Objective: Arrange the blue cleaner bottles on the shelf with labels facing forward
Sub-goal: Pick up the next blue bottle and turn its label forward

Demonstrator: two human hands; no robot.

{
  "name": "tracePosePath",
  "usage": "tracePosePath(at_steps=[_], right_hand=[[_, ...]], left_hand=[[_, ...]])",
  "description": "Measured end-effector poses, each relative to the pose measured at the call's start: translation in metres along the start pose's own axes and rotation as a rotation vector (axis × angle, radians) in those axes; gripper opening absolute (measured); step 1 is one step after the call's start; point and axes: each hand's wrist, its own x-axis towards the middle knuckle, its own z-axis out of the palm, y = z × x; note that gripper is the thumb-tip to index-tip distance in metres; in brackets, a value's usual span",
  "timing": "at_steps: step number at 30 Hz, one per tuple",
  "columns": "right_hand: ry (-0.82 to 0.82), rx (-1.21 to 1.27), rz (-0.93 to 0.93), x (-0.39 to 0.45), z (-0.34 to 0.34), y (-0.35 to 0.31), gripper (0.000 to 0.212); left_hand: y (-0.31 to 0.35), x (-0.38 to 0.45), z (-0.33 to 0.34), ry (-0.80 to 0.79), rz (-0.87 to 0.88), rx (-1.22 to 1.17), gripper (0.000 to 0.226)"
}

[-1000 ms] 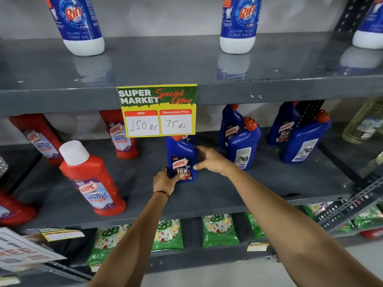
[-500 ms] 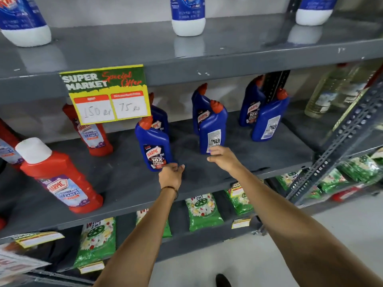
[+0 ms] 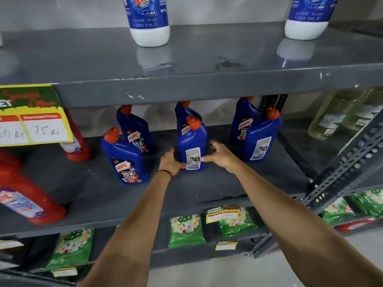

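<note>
Several blue cleaner bottles with orange caps stand on the middle grey shelf (image 3: 207, 191). The front left bottle (image 3: 126, 160) and the one behind it (image 3: 134, 131) show their front labels. The middle front bottle (image 3: 192, 146) shows its white back label with a barcode. My left hand (image 3: 172, 162) grips its lower left side and my right hand (image 3: 219, 156) holds its right side, thumb on the label. A bottle behind it (image 3: 183, 114) faces forward. At the right, the rear bottle (image 3: 243, 121) faces forward and the front one (image 3: 261, 137) shows its back label.
Red cleaner bottles (image 3: 27, 201) stand at the left, behind a yellow price card (image 3: 35, 121). Blue-and-white bottles (image 3: 149, 19) sit on the upper shelf. Clear bottles (image 3: 331, 119) stand at the far right beside a slotted metal upright (image 3: 348, 168). Green packets (image 3: 184, 228) fill the shelf below.
Both hands left the front left bottle, which now stands label forward, and moved right onto the middle front bottle. The view shifted right and closer.
</note>
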Motion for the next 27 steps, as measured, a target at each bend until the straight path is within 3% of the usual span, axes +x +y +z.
tracePosePath(at_steps=[4, 14, 21, 27], right_hand=[[-0.047, 0.072, -0.05, 0.007, 0.006, -0.002, 0.064], [-0.052, 0.154, -0.139, 0.004, 0.007, 0.0, 0.055], [0.006, 0.319, -0.164, -0.001, 0.002, -0.019, 0.066], [0.075, 0.224, -0.192, 0.003, 0.013, -0.034, 0.09]], left_hand=[[0.0, 0.003, 0.006, -0.012, -0.022, -0.071, 0.065], [-0.01, 0.0, 0.006, 0.022, 0.019, -0.172, 0.06], [-0.002, -0.013, 0.015, 0.17, 0.124, -0.255, 0.048], [0.019, -0.029, 0.032, 0.351, 0.196, -0.045, 0.051]])
